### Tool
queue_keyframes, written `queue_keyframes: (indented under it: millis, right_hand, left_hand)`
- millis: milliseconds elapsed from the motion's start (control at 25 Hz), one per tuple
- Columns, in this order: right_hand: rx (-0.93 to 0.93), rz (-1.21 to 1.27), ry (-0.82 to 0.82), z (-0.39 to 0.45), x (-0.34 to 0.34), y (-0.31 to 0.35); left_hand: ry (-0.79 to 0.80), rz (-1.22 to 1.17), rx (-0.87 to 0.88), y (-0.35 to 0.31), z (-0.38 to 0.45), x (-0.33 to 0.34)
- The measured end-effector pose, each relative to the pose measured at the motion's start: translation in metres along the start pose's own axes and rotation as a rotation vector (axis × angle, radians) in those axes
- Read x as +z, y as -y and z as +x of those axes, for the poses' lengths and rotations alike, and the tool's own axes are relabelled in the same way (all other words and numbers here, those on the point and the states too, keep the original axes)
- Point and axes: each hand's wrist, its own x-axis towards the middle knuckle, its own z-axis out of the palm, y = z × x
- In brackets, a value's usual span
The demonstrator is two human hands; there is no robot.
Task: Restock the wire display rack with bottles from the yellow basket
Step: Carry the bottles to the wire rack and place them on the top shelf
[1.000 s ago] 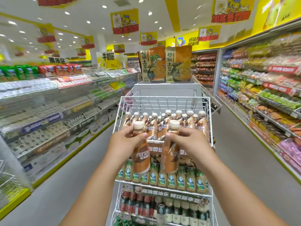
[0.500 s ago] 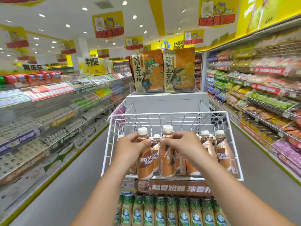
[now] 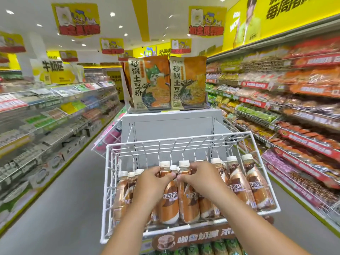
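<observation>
White wire display rack [image 3: 108, 181], top tier, viewed from close above. Left hand [image 3: 150, 183] grips the neck of one brown coffee bottle [image 3: 170, 203]; right hand [image 3: 200, 179] grips the neck of a second coffee bottle [image 3: 188, 203] just beside it, fingers of both hands curled round the shoulders below the white caps, fingertips nearly meeting between the two. A second ago both bottles were held up in front of the tier, over the rows below; half a second ago they were crossing its front rail; now they stand low inside it, bases apparently at or near the wire floor, though the contact itself cannot be confirmed. More bottles [image 3: 237, 183] of the same kind stand to the right of the right hand and beyond both hands, with a few to the left of the left hand. Judgement: this pair is at the point of placement, release not yet made. Open space remains behind the back row, so the tier looks able to take more. Yellow basket not in view. Green-labelled bottles [image 3: 220, 248] fill the tier below the wrists, under a brown shelf strip [image 3: 193, 240].
</observation>
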Motion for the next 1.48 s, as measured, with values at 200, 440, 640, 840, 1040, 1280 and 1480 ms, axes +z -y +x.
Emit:
queue_keyframes:
  millis: [200, 440, 640, 840, 1040, 1280, 1480]
  right_hand:
    - [-0.030, -0.153, -0.073, -0.006, 0.013, 0.005]
    - [-0.111, -0.328, -0.096, -0.016, 0.021, 0.006]
    - [-0.197, -0.233, -0.185, -0.026, 0.019, -0.005]
    - [-0.258, -0.323, -0.191, -0.052, 0.026, -0.021]
    - [-0.169, -0.487, -0.074, -0.086, 0.038, -0.050]
    - [-0.107, -0.582, -0.046, -0.132, 0.036, -0.074]
    - [-0.046, -0.515, -0.012, -0.178, 0.005, -0.098]
  left_hand:
    - [0.005, 0.027, 0.011, 0.009, 0.002, 0.006]
    - [-0.026, 0.051, 0.107, 0.014, -0.004, 0.008]
    - [-0.017, 0.121, 0.222, 0.023, -0.009, 0.001]
    - [-0.043, 0.275, 0.419, 0.039, -0.025, -0.003]
    - [0.049, 0.496, 0.569, 0.068, -0.042, -0.003]
    - [0.046, 0.625, 0.663, 0.086, -0.081, 0.011]
    - [0.057, 0.725, 0.600, 0.077, -0.138, 0.023]
